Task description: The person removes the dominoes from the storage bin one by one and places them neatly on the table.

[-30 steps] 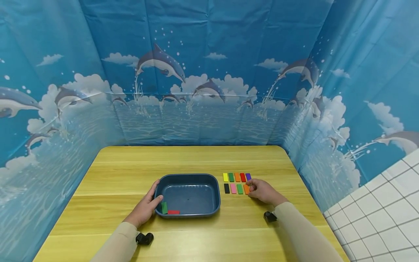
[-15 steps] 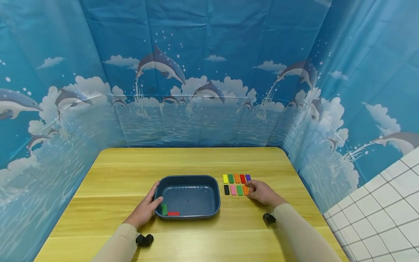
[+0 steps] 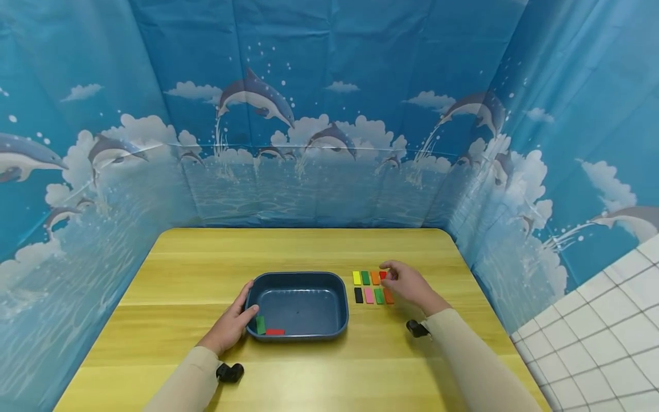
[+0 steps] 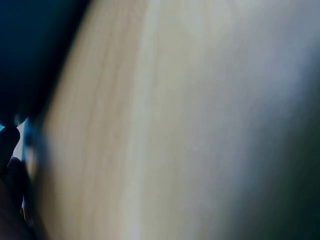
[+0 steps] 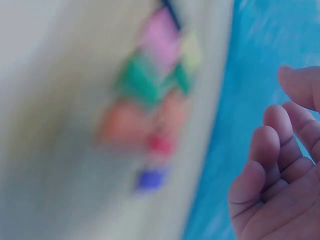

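Note:
My left hand grips the left side of a dark blue plastic tub, thumb over the rim and fingers along the outer wall. In the tub's near left corner lie a green block and a red block. To its right, flat coloured blocks stand in two rows. My right hand hovers at the right end of the back row, by a red block. Its fingers are loosely bent and hold nothing. The purple block shows in the right wrist view, mostly hidden by the hand in the head view.
Yellow, green and orange blocks continue the back row. The front row has black, pink, green and orange blocks. Dolphin-print curtains surround the wooden table.
My right hand has left the front-row orange block and moved back to the end of the back row. The left hand stays on the tub.

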`<state>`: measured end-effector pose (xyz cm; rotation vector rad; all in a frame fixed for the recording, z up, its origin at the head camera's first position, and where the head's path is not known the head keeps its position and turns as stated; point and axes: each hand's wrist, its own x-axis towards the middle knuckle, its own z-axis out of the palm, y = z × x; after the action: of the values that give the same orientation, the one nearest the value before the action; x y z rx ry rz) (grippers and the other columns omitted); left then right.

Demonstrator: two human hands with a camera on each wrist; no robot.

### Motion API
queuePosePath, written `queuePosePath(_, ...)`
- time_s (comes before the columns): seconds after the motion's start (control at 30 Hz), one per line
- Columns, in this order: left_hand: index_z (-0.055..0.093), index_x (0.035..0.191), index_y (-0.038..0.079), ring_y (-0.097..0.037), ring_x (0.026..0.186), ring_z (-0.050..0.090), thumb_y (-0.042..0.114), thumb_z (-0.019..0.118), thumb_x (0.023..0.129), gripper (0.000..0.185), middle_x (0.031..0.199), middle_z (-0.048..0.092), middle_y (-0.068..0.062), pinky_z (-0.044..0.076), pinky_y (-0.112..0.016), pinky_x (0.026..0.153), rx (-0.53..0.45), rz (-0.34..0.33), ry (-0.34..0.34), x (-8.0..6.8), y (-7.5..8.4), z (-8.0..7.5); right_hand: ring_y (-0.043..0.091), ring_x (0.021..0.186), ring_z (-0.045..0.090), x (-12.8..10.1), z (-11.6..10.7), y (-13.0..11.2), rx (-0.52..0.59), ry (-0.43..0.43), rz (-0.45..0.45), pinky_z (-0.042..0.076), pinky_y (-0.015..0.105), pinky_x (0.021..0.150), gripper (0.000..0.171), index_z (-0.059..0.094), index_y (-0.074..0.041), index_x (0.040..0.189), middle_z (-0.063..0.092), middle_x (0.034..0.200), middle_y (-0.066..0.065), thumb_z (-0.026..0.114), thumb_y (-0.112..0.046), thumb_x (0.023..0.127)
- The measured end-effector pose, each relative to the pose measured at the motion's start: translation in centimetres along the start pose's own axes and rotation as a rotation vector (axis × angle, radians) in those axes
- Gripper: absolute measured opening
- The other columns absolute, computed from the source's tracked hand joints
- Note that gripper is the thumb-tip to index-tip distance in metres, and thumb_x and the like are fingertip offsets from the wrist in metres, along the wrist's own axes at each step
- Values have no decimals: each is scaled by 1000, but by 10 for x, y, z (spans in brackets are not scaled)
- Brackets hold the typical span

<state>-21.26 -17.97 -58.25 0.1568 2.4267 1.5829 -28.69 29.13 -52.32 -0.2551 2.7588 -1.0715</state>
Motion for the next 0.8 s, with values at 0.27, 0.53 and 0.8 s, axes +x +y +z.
queuePosePath(0.27, 7, 171, 30, -39, 164, 4, 35, 46, 114, 69, 179, 4, -8, 11, -64, 130, -2, 14, 1, 1, 1, 0, 17, 83, 59, 22, 44, -103, -98, -215, -219, 52, 35, 74, 42, 65, -10, 143, 65, 104, 0, 71, -18, 102)
queuePosePath(0.53, 8, 171, 30, -39, 164, 11, 36, 47, 114, 70, 178, 11, -11, 13, -64, 130, 9, 12, 12, 4, -2, 0, 11, 99, 63, 48, 116, -170, -268, -377, -331, 57, 31, 86, 50, 64, -14, 146, 71, 121, 4, 76, -25, 99)
queuePosePath(0.8, 12, 171, 29, -40, 160, 26, 39, 48, 113, 70, 175, 24, -14, 22, -64, 128, 33, 30, 32, 5, -6, 0, 4, 88, 61, 66, 168, -196, -410, -529, -406, 56, 23, 84, 59, 65, -19, 143, 71, 107, -7, 85, -34, 90)
